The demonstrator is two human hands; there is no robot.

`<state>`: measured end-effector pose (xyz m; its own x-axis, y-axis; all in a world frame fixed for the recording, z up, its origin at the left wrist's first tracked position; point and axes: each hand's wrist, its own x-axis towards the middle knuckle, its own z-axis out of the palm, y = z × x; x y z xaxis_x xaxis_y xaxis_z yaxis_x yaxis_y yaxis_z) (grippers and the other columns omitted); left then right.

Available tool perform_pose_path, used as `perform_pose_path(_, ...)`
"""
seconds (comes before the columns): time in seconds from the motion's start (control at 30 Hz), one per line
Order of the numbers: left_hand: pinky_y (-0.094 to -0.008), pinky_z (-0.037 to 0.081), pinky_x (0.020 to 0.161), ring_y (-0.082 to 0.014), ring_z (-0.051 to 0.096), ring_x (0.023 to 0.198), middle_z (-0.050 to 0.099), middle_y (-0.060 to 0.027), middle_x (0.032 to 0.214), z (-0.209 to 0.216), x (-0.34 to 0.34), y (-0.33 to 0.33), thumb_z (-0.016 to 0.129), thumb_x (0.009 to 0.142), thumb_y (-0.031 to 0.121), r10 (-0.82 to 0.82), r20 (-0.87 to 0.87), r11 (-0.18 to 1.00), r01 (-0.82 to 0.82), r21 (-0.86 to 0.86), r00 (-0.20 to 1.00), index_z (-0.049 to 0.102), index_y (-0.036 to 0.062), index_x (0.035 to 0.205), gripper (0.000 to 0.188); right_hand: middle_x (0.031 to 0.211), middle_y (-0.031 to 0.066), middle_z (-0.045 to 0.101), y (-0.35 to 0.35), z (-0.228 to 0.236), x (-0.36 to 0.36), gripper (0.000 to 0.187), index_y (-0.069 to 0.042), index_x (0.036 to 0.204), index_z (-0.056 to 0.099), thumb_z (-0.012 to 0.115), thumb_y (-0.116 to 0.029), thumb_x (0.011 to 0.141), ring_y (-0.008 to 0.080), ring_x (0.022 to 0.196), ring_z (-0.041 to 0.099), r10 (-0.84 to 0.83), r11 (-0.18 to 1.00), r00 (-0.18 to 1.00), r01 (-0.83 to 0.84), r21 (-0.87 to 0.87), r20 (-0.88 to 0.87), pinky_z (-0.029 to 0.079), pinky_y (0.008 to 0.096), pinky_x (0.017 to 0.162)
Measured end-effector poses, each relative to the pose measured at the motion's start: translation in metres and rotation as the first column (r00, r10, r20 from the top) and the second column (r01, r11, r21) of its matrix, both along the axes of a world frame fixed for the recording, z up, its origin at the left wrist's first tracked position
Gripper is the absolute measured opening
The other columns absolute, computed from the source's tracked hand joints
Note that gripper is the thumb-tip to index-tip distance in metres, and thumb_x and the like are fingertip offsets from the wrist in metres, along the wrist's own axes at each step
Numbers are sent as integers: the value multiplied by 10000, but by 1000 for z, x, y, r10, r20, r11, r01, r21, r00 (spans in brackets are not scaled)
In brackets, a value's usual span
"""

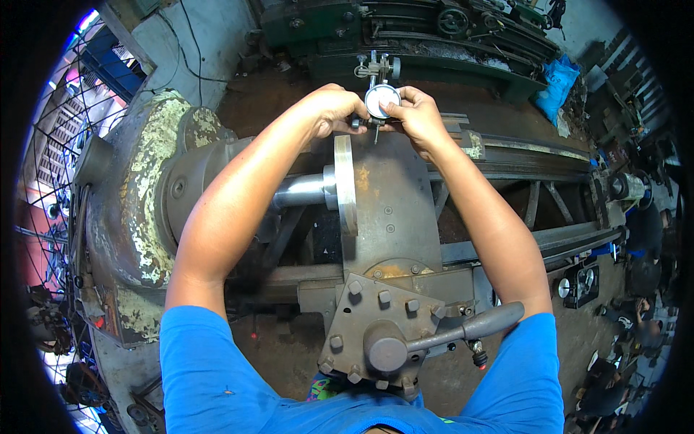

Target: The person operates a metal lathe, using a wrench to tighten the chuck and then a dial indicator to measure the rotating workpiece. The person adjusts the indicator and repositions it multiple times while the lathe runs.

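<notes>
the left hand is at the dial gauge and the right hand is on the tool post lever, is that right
Not quite: the right hand isn't on the tool post lever. The head view shows it holding the dial gauge, where the left hand is too.

clear space over flat grey metal slide before bare right hand, round steel disc along left, bolted square grey toolpost blocking nearer

dial gauge partly hidden, shirt cropped
</notes>
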<state>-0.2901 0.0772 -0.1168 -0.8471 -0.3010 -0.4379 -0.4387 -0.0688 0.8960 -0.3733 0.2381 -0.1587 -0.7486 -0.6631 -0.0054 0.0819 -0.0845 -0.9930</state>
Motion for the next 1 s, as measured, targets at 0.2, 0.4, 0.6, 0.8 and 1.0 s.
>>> perform_pose_path(0.2,-352,618,756,-253,665,853,636,-167,965,-7,-1,-2,635,843,-83,-80,-19,997,81,19,997,655,-84,954,112,990,99,698,3,-7,2,251,9,1126,587,688,-45,903,144,856,683,-18,1000,1000,18,-17,18,600,273,672)
perform_pose_path(0.4,-365,558,869,-251,645,972,649,-161,1040,-6,0,-2,623,806,-103,-113,-13,994,113,-3,993,620,-78,1109,304,1032,107,695,6,-18,7,228,5,1134,582,646,7,915,167,901,688,-13,992,999,19,-124,49,602,298,751)
perform_pose_path(0.6,-420,500,942,-299,621,1037,668,-154,1001,-6,3,-2,679,767,-122,-110,-41,994,109,-25,993,705,-49,960,208,1050,113,695,11,-22,14,260,6,1159,567,653,7,914,176,906,691,-8,968,991,42,-248,136,597,305,785)
perform_pose_path(0.8,-366,584,815,-263,669,894,664,-160,948,-9,-4,-7,674,782,-117,-72,-6,993,72,93,997,686,-56,875,112,1039,119,698,9,-16,13,266,10,1158,563,655,12,909,177,896,691,-50,972,988,81,-219,144,592,299,758)
perform_pose_path(1.0,-356,578,873,-262,651,945,639,-166,1034,-10,-2,-7,648,835,-85,-94,-77,991,101,88,993,645,-102,1050,216,1017,127,702,3,-6,6,280,18,1164,562,660,12,901,182,862,690,-49,980,989,75,-186,141,581,285,738)
